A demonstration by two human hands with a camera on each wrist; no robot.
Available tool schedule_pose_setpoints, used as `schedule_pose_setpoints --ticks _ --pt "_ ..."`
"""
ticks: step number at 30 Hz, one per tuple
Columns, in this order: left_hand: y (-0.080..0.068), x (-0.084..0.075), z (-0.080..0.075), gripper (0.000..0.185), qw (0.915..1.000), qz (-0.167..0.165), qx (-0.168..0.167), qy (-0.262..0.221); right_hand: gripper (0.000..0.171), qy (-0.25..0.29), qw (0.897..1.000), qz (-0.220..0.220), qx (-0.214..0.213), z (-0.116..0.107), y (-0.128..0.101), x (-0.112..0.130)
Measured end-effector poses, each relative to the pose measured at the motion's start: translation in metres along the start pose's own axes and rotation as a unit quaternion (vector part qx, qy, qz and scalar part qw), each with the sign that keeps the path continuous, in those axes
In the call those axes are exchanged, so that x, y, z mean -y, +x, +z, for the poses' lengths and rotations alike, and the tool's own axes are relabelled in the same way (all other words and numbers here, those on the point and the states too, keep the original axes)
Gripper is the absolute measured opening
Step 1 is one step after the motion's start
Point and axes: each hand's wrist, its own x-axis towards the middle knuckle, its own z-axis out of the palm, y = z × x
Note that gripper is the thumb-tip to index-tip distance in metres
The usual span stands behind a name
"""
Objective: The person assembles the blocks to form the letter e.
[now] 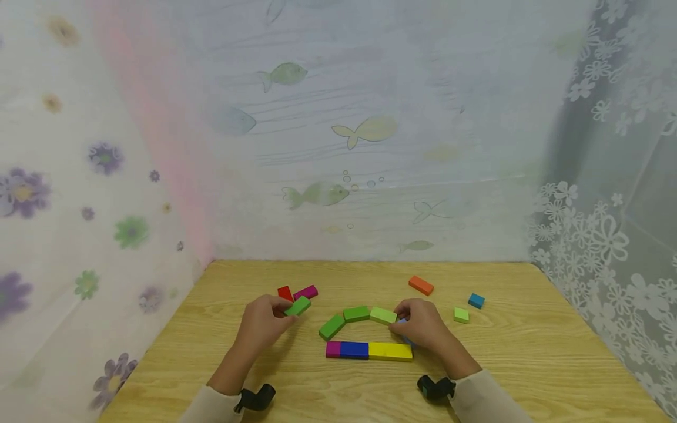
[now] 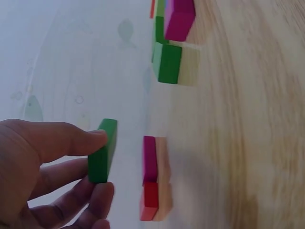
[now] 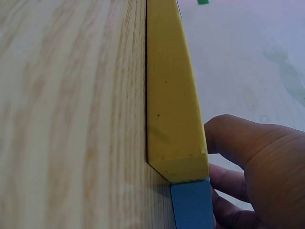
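Gently lower the green block (image 1: 298, 306) pinched in left hand (image 1: 264, 322), steadying right hand (image 1: 423, 324), grip unclear, by light-blue block (image 3: 192, 202).

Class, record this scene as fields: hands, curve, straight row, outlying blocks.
Left hand: pinches a green rectangular block, raised off the wood-grain table
Right hand: at a partly hidden light-blue block; grip unclear
Curve: two green rectangular blocks, light-green rectangular block
Straight row: magenta block, dark-blue block, yellow block
Outlying blocks: red block, second magenta block, orange block, blue block, small light-green block
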Motion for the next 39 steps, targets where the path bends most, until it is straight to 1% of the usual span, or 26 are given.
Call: schedule_pose_setpoints --ticks 4,8,12,15,18,23,27,31,34,39 --pt "-0.004 -0.004 -0.004 0.023 0.9996 -0.010 0.028 0.000 0.027 0.000 1.000 -0.001 0.002 0.001 0.001 -0.001" --pt "-0.006 -0.008 -0.006 0.024 0.9983 -0.005 0.055 0.019 0.027 -0.001 1.000 -0.004 0.001 0.001 0.001 -0.001" --pt "-0.007 -0.009 -0.005 0.026 0.9950 0.002 0.090 0.043 0.027 -0.003 1.000 -0.005 -0.002 0.001 -0.001 0.000" --pt "-0.008 -0.007 -0.002 0.026 0.9920 0.001 0.112 0.058 0.027 -0.005 1.000 -0.007 0.000 0.001 -0.002 0.000" --pt "-0.009 -0.005 -0.001 0.026 0.9901 0.001 0.124 0.066 0.028 -0.004 1.000 -0.009 0.003 0.000 -0.002 0.001" --pt "-0.010 -0.005 -0.002 0.028 0.9881 0.011 0.130 0.082 0.027 -0.005 1.000 -0.016 -0.002 0.000 -0.002 0.001" --pt "-0.012 -0.004 -0.003 0.032 0.9834 0.014 0.155 0.093 0.027 -0.006 1.000 -0.009 -0.002 0.000 -0.002 0.001" --pt "-0.014 -0.005 -0.004 0.036 0.9783 0.016 0.190 0.081 0.027 -0.008 1.000 -0.005 -0.001 0.000 -0.001 0.000" --pt "-0.016 -0.006 -0.005 0.040 0.9751 0.027 0.209 0.069 0.028 -0.010 1.000 -0.006 -0.003 0.000 -0.001 0.000" --pt "-0.017 -0.008 -0.005 0.044 0.9704 0.030 0.235 0.047 0.028 -0.012 1.000 -0.004 -0.004 0.000 0.000 0.000"
